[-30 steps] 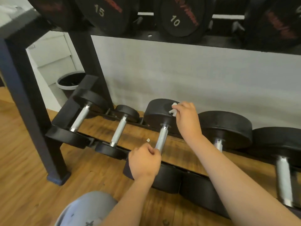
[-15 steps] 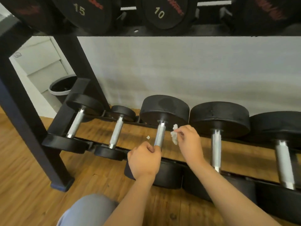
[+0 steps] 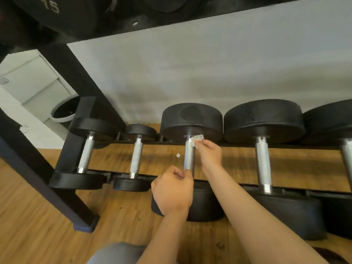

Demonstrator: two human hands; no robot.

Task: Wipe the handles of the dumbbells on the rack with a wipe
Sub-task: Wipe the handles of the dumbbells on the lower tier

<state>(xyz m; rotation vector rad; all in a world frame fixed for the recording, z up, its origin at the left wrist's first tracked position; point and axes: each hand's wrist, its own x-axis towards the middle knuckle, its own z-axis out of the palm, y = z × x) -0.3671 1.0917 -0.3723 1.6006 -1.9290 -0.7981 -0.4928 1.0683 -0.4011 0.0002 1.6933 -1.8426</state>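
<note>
Up top, wipe (image 3: 197, 140) against handle (image 3: 189, 155)

plain pale grey wall (image 3: 209, 73) beyond the right hand (image 3: 209, 155), matte, evenly lit. warm brown wood plank floor (image 3: 38, 225) under both hands. far left of the left hand (image 3: 172, 191): white panelled cabinet or door (image 3: 28, 82), round bin (image 3: 61, 119) with white rim, dark inside. tiny white scrap (image 3: 178, 155) on the floor just beyond the left hand.

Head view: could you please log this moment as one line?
step: wiping | left hand: holds near end of third dumbbell handle from left | right hand: pinches wipe against its far end
</note>
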